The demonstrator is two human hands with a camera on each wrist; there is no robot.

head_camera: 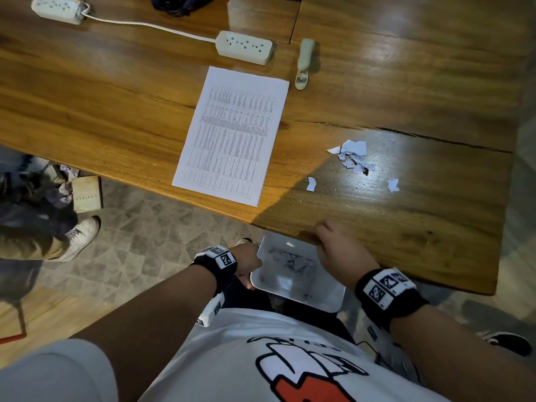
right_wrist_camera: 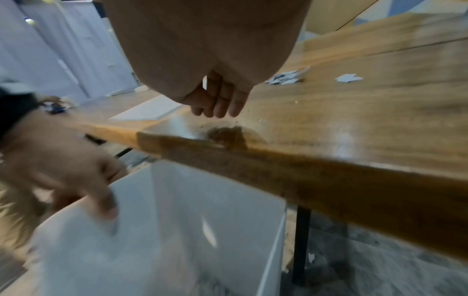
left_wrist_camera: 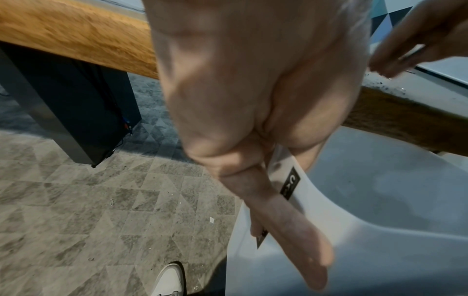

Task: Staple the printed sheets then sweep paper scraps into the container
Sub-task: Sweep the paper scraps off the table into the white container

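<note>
The torn white paper scraps (head_camera: 354,158) lie well beyond the relaxed, empty right hand (head_camera: 338,247) at the worktop (head_camera: 435,227) edge, while the left hand (head_camera: 247,264) grips the white plastic container (head_camera: 319,297) below.

I wear a black band with white square-patterned marker tags on my left wrist (head_camera: 216,264) and another on my right wrist (head_camera: 390,291). My white T-shirt (head_camera: 261,343) has short sleeves and a printed graphic in black outline with red.
</note>
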